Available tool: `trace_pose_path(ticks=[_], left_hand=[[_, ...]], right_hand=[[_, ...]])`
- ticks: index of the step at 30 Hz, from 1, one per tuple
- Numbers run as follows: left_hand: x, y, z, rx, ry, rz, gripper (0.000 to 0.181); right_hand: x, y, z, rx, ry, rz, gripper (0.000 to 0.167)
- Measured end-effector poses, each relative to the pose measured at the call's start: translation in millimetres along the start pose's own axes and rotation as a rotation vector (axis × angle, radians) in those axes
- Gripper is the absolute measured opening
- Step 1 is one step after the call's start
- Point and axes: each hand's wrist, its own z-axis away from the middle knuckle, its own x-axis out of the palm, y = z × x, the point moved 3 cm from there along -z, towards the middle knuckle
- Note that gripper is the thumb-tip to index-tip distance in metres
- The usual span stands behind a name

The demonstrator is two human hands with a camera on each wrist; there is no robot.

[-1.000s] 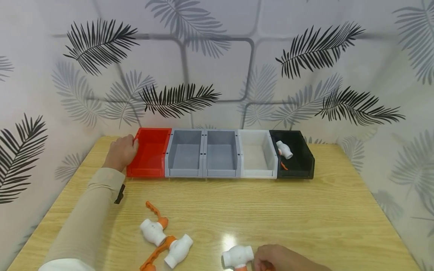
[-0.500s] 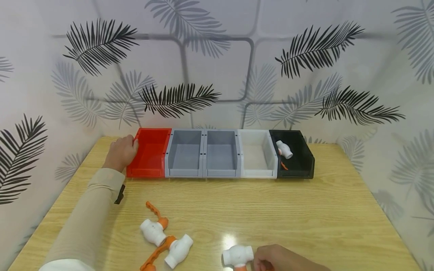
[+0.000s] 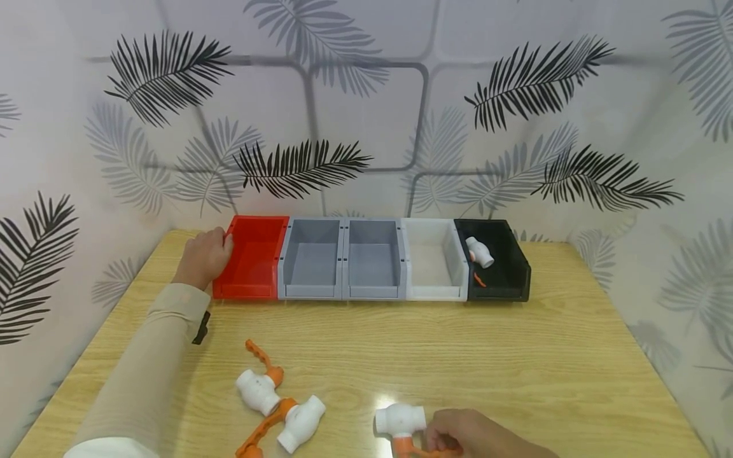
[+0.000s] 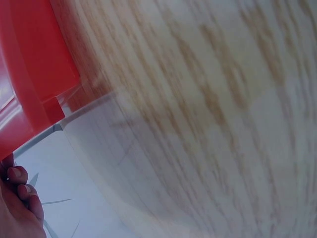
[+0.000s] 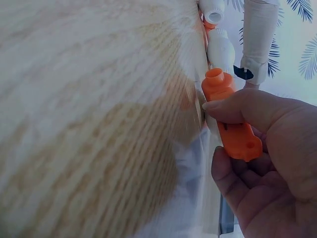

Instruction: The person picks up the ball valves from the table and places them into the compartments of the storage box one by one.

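Note:
My left hand (image 3: 203, 257) grips the left side wall of the red bin (image 3: 247, 292); in the left wrist view curled fingers (image 4: 22, 186) show beneath the bin's edge. At the near edge of the head view, my right hand (image 3: 469, 432) holds a white ball valve (image 3: 401, 420) by its orange lever handle. Up close in the right wrist view, the thumb lies across that orange handle (image 5: 240, 141), with the other fingers curled behind it. Two similar valves lie left of it on the table: one white-bodied valve (image 3: 258, 391) and another valve (image 3: 302, 423), close together.
Right of the red bin stand two grey bins (image 3: 312, 292), a white bin (image 3: 438, 292) and a black bin (image 3: 504, 294), joined in a row. Inside the black bin lies another white valve (image 3: 480, 252). Behind the wooden table (image 3: 515, 356) hangs a leaf-patterned backdrop (image 3: 366, 114).
The valve at my right hand has shifted slightly away from me and turned, and more of its orange handle shows. My left hand stays on the red bin.

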Motion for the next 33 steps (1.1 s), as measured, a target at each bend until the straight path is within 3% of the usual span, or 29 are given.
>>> trace_pose_path(ticks=[3,6,10,17,23,33], left_hand=[[0.1,-0.1,-0.1,-0.009,-0.016,0.003,0.034],[0.0,0.5,-0.1,-0.02,-0.033,0.008,0.034],[0.5,0.2,-0.5,-0.023,-0.033,0.006,0.034],[-0.1,0.2,-2.1,-0.008,-0.014,0.006,0.034],[-1.0,0.7,-2.0,-0.011,-0.022,0.011,0.034],[-0.6,0.7,-0.6,-0.03,-0.041,0.012,0.034]], right_hand=[[-2.0,-1.4,0.3,-0.066,0.034,0.063,0.011],[-6.5,-3.0,-0.4,-0.077,0.057,0.1,0.008],[-17.6,-8.2,-0.9,-0.082,0.109,0.176,0.018],[-40.7,-20.1,-0.1,-0.186,0.305,0.33,0.031],[-61.8,-24.7,-2.6,-0.059,0.403,0.329,0.029],[-92.8,-26.2,-10.0,-0.037,0.561,0.395,0.028]])
